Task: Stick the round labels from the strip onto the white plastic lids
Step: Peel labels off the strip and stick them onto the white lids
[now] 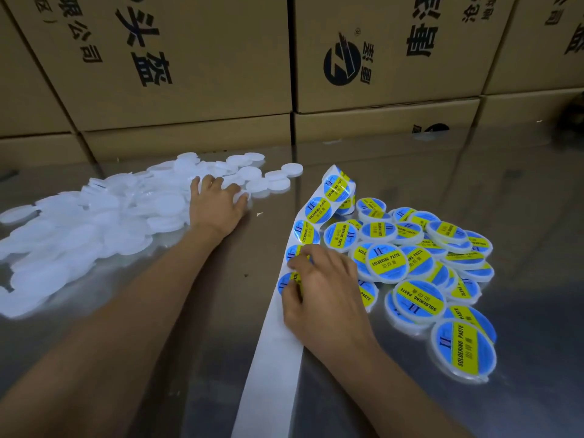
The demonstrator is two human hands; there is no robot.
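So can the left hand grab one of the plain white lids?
Probably yes: the left hand already rests on the edge of the pile of plain white lids, fingers touching them, with nothing in between.

Printed "SOLDERING PASTE", black on a yellow band, on round blue labels on the white backing strip (pixel 318 209) and on labelled white plastic lids (pixel 385 262). Large black Chinese characters, upside down, on brown cardboard cartons (pixel 177 58).

A shiny metal worktop (pixel 474 191) fills the near ground, its surface catching dull reflections of what stands behind it. Along its far edge, brown cardboard cartons (pixel 177 74) are stacked in rows like a wall, printed with black Chinese characters and a round black logo (pixel 342 66). The light is dim and even.
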